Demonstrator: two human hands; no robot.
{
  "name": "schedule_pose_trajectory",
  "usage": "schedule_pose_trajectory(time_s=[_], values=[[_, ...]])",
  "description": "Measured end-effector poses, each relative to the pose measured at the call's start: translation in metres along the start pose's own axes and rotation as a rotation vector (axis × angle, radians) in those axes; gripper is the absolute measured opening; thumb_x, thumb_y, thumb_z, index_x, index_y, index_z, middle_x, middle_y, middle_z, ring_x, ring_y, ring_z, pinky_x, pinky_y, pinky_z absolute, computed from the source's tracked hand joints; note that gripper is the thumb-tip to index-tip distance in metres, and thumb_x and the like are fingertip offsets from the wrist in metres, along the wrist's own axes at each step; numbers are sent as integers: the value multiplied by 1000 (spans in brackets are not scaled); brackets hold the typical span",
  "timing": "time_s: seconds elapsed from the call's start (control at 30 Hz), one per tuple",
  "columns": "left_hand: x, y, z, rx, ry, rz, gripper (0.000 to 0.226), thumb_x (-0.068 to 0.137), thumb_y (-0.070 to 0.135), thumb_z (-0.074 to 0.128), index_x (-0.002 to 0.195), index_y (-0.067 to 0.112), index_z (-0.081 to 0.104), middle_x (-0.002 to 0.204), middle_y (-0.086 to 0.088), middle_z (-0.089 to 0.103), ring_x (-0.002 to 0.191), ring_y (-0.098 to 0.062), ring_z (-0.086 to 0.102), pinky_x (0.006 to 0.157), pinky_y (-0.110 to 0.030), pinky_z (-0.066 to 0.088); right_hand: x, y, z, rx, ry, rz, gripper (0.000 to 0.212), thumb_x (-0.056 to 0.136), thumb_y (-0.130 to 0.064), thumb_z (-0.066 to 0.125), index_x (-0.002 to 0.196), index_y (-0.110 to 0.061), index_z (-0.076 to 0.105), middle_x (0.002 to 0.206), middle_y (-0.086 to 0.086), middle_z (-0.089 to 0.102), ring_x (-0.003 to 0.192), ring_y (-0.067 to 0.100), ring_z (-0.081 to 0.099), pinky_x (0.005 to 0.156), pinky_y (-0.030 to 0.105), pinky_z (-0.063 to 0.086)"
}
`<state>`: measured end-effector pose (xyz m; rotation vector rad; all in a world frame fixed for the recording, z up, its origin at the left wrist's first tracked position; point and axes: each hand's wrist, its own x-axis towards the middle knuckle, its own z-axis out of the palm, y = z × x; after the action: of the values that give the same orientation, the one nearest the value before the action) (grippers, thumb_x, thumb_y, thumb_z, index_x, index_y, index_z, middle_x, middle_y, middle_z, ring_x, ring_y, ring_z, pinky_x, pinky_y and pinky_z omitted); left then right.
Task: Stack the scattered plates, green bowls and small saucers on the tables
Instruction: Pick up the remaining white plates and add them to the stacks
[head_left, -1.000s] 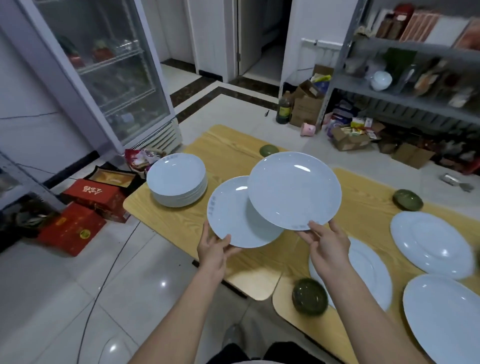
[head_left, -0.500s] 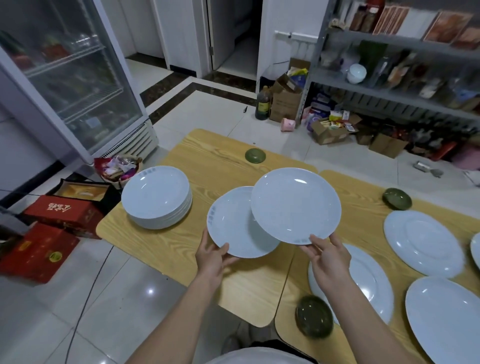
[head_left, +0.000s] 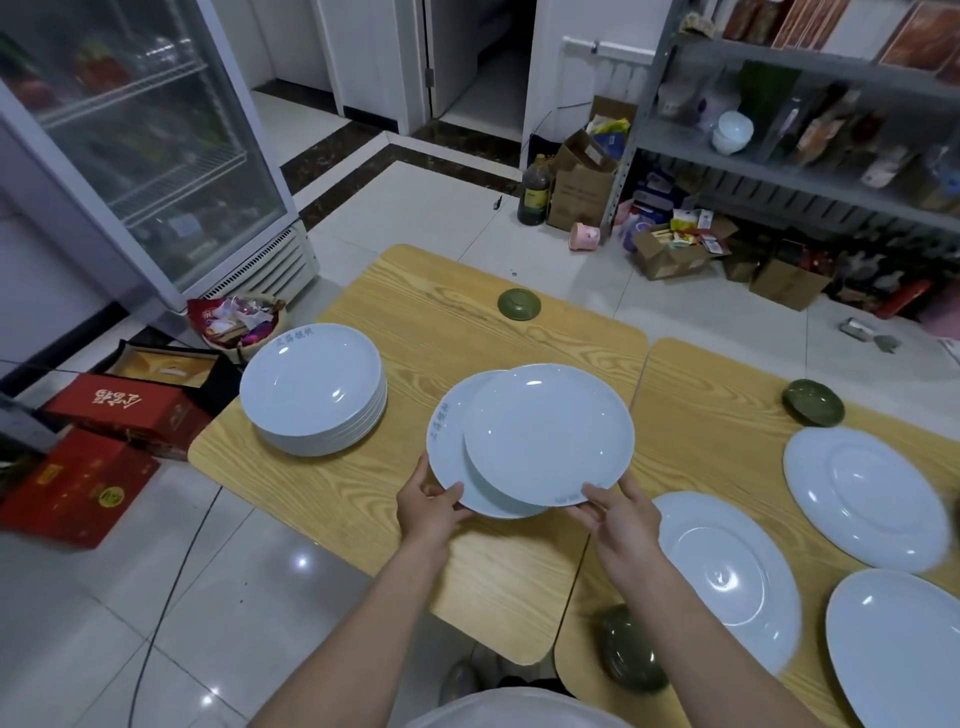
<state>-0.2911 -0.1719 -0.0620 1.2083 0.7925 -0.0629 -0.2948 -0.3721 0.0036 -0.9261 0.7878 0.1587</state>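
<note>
Head view: a glass-door fridge (head_left: 130, 156) fills the left and a loaded rack (head_left: 779, 171) the far right, with two wooden worktops pushed together side by side between them. On the left worktop (head_left: 415, 322) a stack (head_left: 311, 387) of white plates sits near its left edge. On the right worktop (head_left: 717, 405) three wide-rimmed plates lie flat and apart: a near plate (head_left: 727, 571), a far plate (head_left: 862, 493) and a corner plate (head_left: 904, 649) cut off by the frame. Two white plates are held above the left worktop, close to the seam. The upper plate (head_left: 545, 431) overlaps the lower plate (head_left: 447, 447) and sits offset to the right; whether they touch is unclear. The left hand (head_left: 428, 506) pinches the lower plate's near rim, thumb on top and fingers tucked under it. The right hand (head_left: 621, 519) grips the upper plate's near rim the same way, fingers narrow around the edge. Two red boxes (head_left: 119, 410) lie on the floor left of the stack. Three green bowls stand singly: a far bowl (head_left: 518, 304) at the left worktop's back edge, a right bowl (head_left: 813, 402) beyond the far plate, and a blurred near bowl (head_left: 631, 657) at the right worktop's front corner.
</note>
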Motion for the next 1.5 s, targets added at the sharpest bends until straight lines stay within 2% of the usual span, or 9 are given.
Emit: schedule_pose_trajectory(time_s=[0.1,0.23,0.37,0.67,0.8,1.03,1.17,1.3,1.5], values=[[2,2,-2,10,-35,-7,75,88,-9,63,149,28,37,77,-9,47,96,-33,69,63,-31,61,6,5,7,-40,-12,29,67,88,15,57,149,-9,38,105,13,70,90,33,72,79,45,60],[3,2,-5,16,-95,1,70,93,-2,60,150,31,33,104,-17,65,98,-26,70,66,-36,62,15,12,16,-108,-18,52,68,88,16,56,149,-7,37,109,17,69,91,38,71,89,53,55],[2,2,-7,23,-147,20,66,98,4,55,151,36,30,119,-16,63,100,-23,70,65,-34,61,20,16,19,-177,-3,26,65,88,15,57,147,-6,39,108,14,69,88,34,73,76,45,61],[15,-7,-7,45,-134,-6,61,101,4,47,151,36,32,106,-8,48,88,-31,65,67,-35,61,26,15,18,-491,45,-73,50,83,11,66,131,-5,60,94,0,71,78,20,73,66,28,60],[16,-9,-8,68,-118,1,60,101,4,48,149,36,34,107,-18,51,75,-20,61,65,-32,61,32,19,15,-563,47,-95,40,83,8,68,120,-10,68,99,5,72,86,19,68,74,27,56],[16,-9,-7,68,-109,-14,57,101,9,50,149,37,34,103,-15,52,82,-26,59,65,-31,60,40,32,16,-579,132,-141,39,81,7,71,82,-32,66,110,20,67,102,33,66,100,44,51],[15,-9,-6,75,-97,-17,57,101,10,50,149,37,34,101,-16,50,81,-25,58,65,-29,60,46,37,13,-586,117,-113,39,79,5,74,108,-22,71,78,10,53,74,22,55,93,29,48],[10,-5,-4,73,-95,-23,58,101,8,49,149,37,33,101,-15,50,78,-22,57,64,-29,60,47,38,15,-615,112,-122,50,79,5,75,114,-30,66,76,5,48,73,18,50,92,28,48],[4,1,-1,64,-75,-38,58,102,9,49,150,35,31,116,-18,59,81,-24,61,62,-27,59,46,37,17,-627,157,-125,62,78,5,76,134,-18,59,87,8,62,86,20,62,98,36,51]])
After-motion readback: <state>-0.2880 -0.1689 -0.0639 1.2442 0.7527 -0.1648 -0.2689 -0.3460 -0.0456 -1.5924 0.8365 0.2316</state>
